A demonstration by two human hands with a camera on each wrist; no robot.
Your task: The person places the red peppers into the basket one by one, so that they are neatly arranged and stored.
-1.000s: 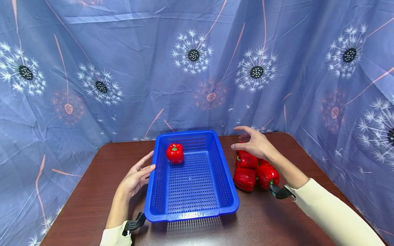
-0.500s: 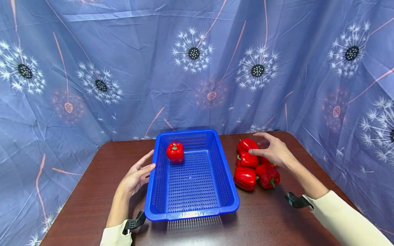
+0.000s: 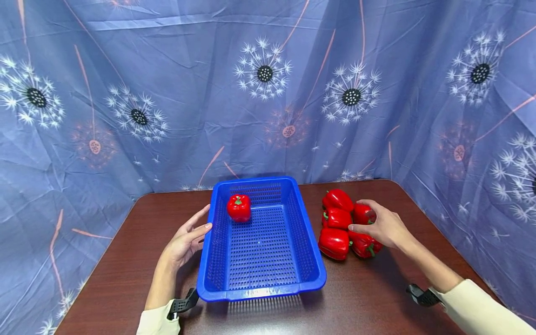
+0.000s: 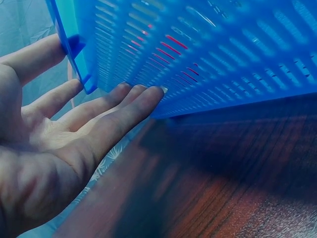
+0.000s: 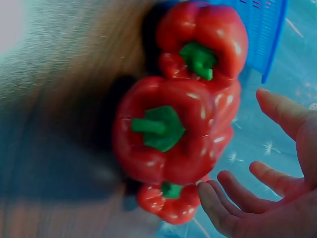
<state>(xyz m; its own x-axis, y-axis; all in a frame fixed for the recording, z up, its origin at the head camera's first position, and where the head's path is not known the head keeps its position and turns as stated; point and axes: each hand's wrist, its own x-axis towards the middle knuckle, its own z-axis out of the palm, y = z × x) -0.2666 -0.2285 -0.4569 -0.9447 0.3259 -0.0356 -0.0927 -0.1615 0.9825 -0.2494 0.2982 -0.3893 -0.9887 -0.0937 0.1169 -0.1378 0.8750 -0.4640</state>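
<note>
In the head view, a blue plastic basket [image 3: 264,256] stands on the table with one red bell pepper [image 3: 239,210] in its far left corner. My left hand [image 3: 184,244] touches the basket's left side, fingers extended; the left wrist view has the fingertips against the slotted basket wall [image 4: 223,64]. To the right of the basket lies a cluster of several red bell peppers [image 3: 335,243]. Over its right part hovers my right hand [image 3: 385,226], thumb and fingers spread around the far right pepper [image 3: 362,214]. Whether they touch it I cannot tell. Green stems show in the right wrist view on the near pepper [image 5: 193,104].
The brown wooden table [image 3: 125,260] carries everything. Behind and beside it hangs a blue curtain [image 3: 201,116] with dandelion prints. The basket's raised rim [image 3: 307,218] runs between the pepper inside and the cluster.
My right hand has moved right and toward me, from over the far peppers to the right side of the cluster, and lower. The left hand and basket stay put.
</note>
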